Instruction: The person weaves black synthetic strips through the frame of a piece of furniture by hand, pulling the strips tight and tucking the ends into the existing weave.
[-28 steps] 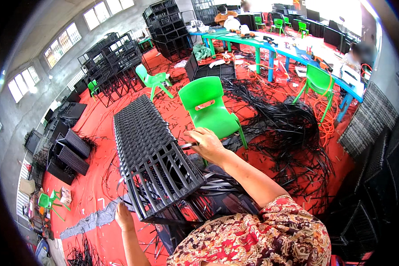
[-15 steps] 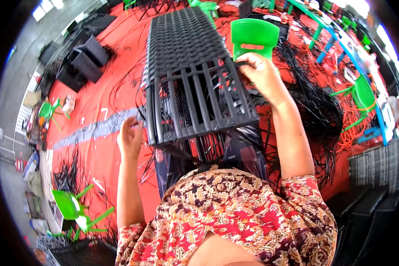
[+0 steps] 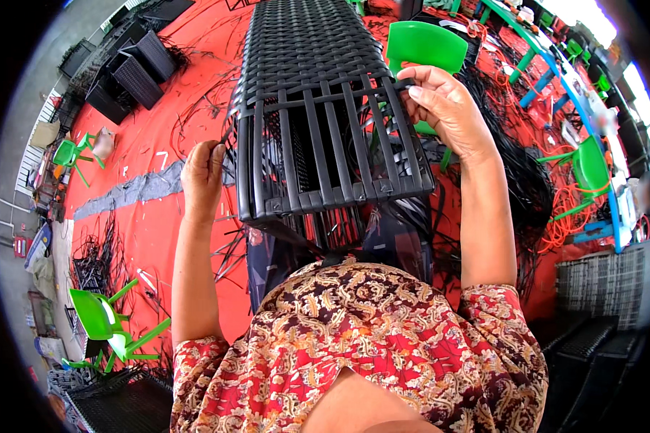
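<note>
A long black woven-strip frame (image 3: pixel 318 108) lies in front of me, its near end resting toward my lap, with bare black bars at that end and dense weave farther out. My left hand (image 3: pixel 204 173) is closed on the frame's left edge, pinching a black strip there. At the right edge of the frame, my right hand (image 3: pixel 444 105) grips a black strip against the bars, fingers curled. My red patterned sleeves and shirt fill the lower part of the view.
A green plastic chair (image 3: pixel 426 47) stands just beyond the frame, and another (image 3: pixel 592 169) at the right. Loose black strips (image 3: pixel 527 187) pile on the red floor mat. Black woven boxes (image 3: pixel 133 72) sit upper left. Small green chairs (image 3: pixel 108 328) stand lower left.
My head has tilted down, so the frame now fills the middle of the view. Both hands have moved onto the frame's near end, left on the left edge, right on the right edge.
</note>
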Motion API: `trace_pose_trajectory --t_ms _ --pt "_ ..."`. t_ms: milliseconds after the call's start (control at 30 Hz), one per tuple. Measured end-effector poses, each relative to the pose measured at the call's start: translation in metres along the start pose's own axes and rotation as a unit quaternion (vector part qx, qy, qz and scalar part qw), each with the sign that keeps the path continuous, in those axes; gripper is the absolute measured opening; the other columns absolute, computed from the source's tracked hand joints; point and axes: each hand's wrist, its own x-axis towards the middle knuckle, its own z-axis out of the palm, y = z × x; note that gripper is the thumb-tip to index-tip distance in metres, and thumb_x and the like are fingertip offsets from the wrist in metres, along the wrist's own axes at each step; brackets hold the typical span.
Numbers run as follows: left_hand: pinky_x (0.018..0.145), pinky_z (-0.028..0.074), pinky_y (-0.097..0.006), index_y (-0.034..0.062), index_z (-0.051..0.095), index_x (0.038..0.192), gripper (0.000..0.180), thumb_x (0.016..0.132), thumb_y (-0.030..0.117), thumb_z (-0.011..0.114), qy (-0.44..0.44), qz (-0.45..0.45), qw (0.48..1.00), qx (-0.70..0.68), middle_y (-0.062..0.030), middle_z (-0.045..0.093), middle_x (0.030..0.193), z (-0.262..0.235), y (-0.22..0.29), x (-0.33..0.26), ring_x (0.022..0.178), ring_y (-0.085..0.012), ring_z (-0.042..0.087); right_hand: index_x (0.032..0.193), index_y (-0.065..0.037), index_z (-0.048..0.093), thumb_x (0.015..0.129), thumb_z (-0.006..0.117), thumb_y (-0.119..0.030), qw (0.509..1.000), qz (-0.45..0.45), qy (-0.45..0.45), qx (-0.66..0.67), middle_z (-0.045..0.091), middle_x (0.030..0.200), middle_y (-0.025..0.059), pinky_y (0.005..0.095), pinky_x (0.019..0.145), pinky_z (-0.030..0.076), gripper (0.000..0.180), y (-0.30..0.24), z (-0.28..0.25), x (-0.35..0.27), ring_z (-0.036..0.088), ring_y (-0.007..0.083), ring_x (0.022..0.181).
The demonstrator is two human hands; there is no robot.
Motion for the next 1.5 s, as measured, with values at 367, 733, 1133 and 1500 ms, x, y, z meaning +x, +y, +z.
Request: trace_pose_trajectory --t_ms 367,733,1133,1500 --pt "0.065 0.044 -0.041 -0.0008 0.059 0.09 0.016 0.092 0.013 0.051 -0.015 -0.02 0.997 0.07 -0.0186 0.057 0.079 0.021 -0.058 -0.014 0.074 -0.0357 0.056 0.098 -0.008 0.061 0.089 0.061 -0.018 0.992 -0.065 0.078 -0.076 0.057 0.085 -0.0029 0.0173 0.061 0.04 0.014 0.009 0.011 0.019 0.049 0.0037 0.068" --pt "0.049 0.044 -0.041 0.0042 0.052 0.103 0.019 0.088 0.016 0.057 0.0 0.006 1.0 -0.012 -0.0171 0.056 0.091 0.046 -0.139 -0.035 0.061 -0.0359 0.055 0.106 -0.014 0.063 0.083 0.063 -0.023 0.954 -0.173 0.019 -0.245 0.032 0.143 0.0208 0.0358 0.097 0.037 0.026 0.018 0.031 0.03 0.037 0.0308 0.129" --pt "0.047 0.045 -0.039 0.0035 0.051 0.107 0.024 0.089 0.019 0.056 -0.001 -0.392 0.778 -0.491 -0.015 0.057 0.096 0.083 -0.143 -0.076 0.06 -0.0309 0.057 0.091 -0.004 0.065 0.08 0.05 -0.005 0.969 -0.22 0.005 -0.116 0.052 0.114 0.0084 0.0327 0.096 0.036 0.019 0.033 0.041 0.039 0.047 0.0197 0.111" --pt "0.045 0.046 -0.038 0.0029 0.051 0.112 0.029 0.09 0.021 0.055 0.031 -0.458 0.681 -0.57 -0.013 0.058 0.102 0.07 -0.147 -0.099 0.059 -0.0264 0.058 0.092 -0.002 0.065 0.084 0.044 -0.003 0.976 -0.201 -0.005 -0.079 0.047 0.119 0.0108 0.031 0.092 0.037 0.022 0.033 0.036 0.036 0.047 0.0161 0.105"
